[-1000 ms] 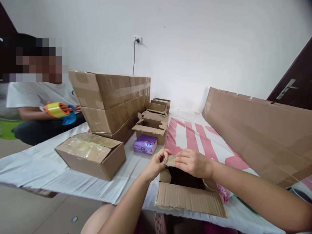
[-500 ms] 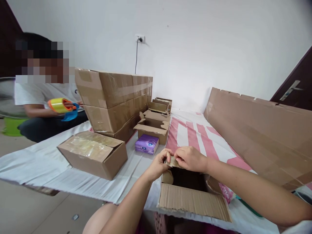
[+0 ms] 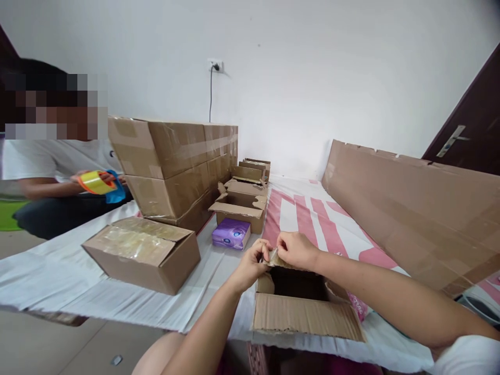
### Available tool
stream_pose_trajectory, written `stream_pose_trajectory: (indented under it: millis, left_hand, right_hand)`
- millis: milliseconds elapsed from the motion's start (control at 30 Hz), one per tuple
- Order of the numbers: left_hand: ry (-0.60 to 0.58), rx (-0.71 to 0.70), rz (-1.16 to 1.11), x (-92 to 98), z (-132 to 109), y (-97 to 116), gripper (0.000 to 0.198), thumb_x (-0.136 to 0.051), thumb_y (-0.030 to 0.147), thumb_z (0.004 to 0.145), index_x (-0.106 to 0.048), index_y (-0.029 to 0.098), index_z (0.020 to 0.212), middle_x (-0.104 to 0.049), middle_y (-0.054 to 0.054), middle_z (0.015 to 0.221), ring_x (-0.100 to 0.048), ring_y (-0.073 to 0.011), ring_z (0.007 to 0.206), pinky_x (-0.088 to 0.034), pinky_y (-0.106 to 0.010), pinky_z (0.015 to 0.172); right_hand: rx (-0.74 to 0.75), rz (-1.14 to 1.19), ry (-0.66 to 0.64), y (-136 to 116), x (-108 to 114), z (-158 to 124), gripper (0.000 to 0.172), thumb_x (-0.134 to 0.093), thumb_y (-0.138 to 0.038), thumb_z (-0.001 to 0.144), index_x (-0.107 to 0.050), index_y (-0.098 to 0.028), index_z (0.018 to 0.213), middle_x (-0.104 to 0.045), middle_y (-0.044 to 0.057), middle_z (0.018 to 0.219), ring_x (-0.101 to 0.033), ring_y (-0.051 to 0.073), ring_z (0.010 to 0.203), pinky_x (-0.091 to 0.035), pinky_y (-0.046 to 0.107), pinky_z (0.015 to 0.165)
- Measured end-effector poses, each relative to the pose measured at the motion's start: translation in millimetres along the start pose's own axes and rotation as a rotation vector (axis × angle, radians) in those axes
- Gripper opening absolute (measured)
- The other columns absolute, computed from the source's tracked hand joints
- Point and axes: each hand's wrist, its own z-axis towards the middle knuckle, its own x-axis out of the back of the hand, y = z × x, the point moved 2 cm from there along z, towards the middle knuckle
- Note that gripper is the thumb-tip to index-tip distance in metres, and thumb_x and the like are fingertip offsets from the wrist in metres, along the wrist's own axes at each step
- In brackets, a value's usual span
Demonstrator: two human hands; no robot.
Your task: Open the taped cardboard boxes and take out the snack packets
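Observation:
An open cardboard box (image 3: 307,315) stands in front of me at the table's near edge, its near flap folded out toward me and its dark inside showing. At its far flap, my left hand (image 3: 253,263) is closed, with the thumb and fingers pinching the left end. Beside it, my right hand (image 3: 299,251) is closed at the same flap, its fingertips pinching at the edge. A glossy, ragged piece that looks like tape (image 3: 274,256) shows on the flap between both hands. Whether the right fingers hold tape or cardboard is partly hidden.
A purple tissue pack (image 3: 231,233) lies beyond my left hand. Left of it sits a taped box (image 3: 142,252), with stacked sealed boxes (image 3: 175,166) behind. Open boxes (image 3: 239,208) line the middle. A large cardboard sheet (image 3: 406,213) stands right. A person at left holds yellow tape (image 3: 94,182).
My right hand has risen slightly at the far flap, and more of the glossy piece shows between my hands. The whole view has shifted a little. The other person's tape dispenser has turned.

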Motion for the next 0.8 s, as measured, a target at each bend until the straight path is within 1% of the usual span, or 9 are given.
stream_pose_trajectory:
  millis: [200, 400, 533, 600, 667, 733, 800]
  left_hand:
    - [0.0, 0.013, 0.019, -1.4, -1.2, 1.3, 0.019, -0.062, 0.004, 0.05, -0.052, 0.017, 0.058, -0.05, -0.003, 0.092, -0.051, -0.0158, 0.086, -0.039, -0.024, 0.076]
    - [-0.013, 0.023, 0.03, -1.0, -2.1, 2.1, 0.017, -0.059, 0.005, 0.051, -0.052, 0.018, 0.06, -0.05, -0.004, 0.095, -0.05, -0.0175, 0.089, -0.039, -0.025, 0.077]
    - [-0.022, 0.029, 0.032, -0.4, -1.8, 2.0, 0.018, -0.059, 0.004, 0.051, -0.052, 0.018, 0.06, -0.05, -0.005, 0.096, -0.051, -0.0189, 0.093, -0.04, -0.026, 0.079]
    - [-0.037, 0.03, 0.03, -0.3, -2.5, 3.3, 0.018, -0.059, 0.003, 0.051, -0.051, 0.018, 0.059, -0.051, -0.005, 0.096, -0.051, -0.0196, 0.095, -0.04, -0.027, 0.081]
    - [-0.05, 0.029, 0.025, -0.1, -3.9, 5.3, 0.018, -0.06, 0.004, 0.052, -0.05, 0.017, 0.059, -0.05, -0.005, 0.097, -0.052, -0.0198, 0.095, -0.04, -0.028, 0.082]
    - [-0.052, 0.03, 0.023, 0.2, -5.1, 6.8, 0.017, -0.06, 0.005, 0.054, -0.05, 0.018, 0.06, -0.05, -0.005, 0.098, -0.053, -0.0199, 0.095, -0.04, -0.028, 0.082]
    - [-0.046, 0.029, 0.029, 0.3, -5.5, 7.2, 0.017, -0.06, 0.006, 0.054, -0.05, 0.018, 0.06, -0.05, -0.005, 0.098, -0.053, -0.0202, 0.096, -0.04, -0.028, 0.083]
  right_hand:
    - [-0.141, 0.033, 0.011, 9.5, -2.4, 8.9, 0.006, -0.056, -0.014, 0.076, -0.061, -0.018, 0.077, -0.068, 0.003, 0.076, -0.057, 0.015, 0.068, -0.033, 0.023, 0.056]
    - [-0.159, 0.099, 0.028, 24.9, -1.2, 9.9, 0.009, -0.059, -0.012, 0.071, -0.058, -0.019, 0.067, -0.066, 0.0, 0.07, -0.057, 0.013, 0.065, -0.035, 0.021, 0.056]
    - [-0.207, 0.142, 0.094, 35.6, 3.9, 6.4, 0.009, -0.057, -0.013, 0.072, -0.056, -0.019, 0.066, -0.064, -0.001, 0.067, -0.056, 0.012, 0.063, -0.035, 0.021, 0.054]
    - [-0.254, 0.176, 0.148, 47.5, 12.2, 5.1, 0.009, -0.054, -0.013, 0.075, -0.054, -0.02, 0.069, -0.063, -0.001, 0.065, -0.057, 0.011, 0.06, -0.035, 0.021, 0.052]
    - [-0.303, 0.218, 0.202, 64.9, 23.6, 2.9, 0.01, -0.05, -0.014, 0.077, -0.051, -0.02, 0.069, -0.062, -0.002, 0.062, -0.058, 0.011, 0.057, -0.037, 0.02, 0.052]
    - [-0.324, 0.26, 0.246, 84.1, 35.0, -2.1, 0.011, -0.05, -0.015, 0.076, -0.049, -0.02, 0.067, -0.062, -0.002, 0.061, -0.06, 0.012, 0.058, -0.04, 0.021, 0.053]
    - [-0.315, 0.298, 0.28, 99.8, 43.5, -11.5, 0.011, -0.052, -0.017, 0.073, -0.049, -0.021, 0.063, -0.064, -0.001, 0.063, -0.062, 0.014, 0.063, -0.043, 0.023, 0.057]
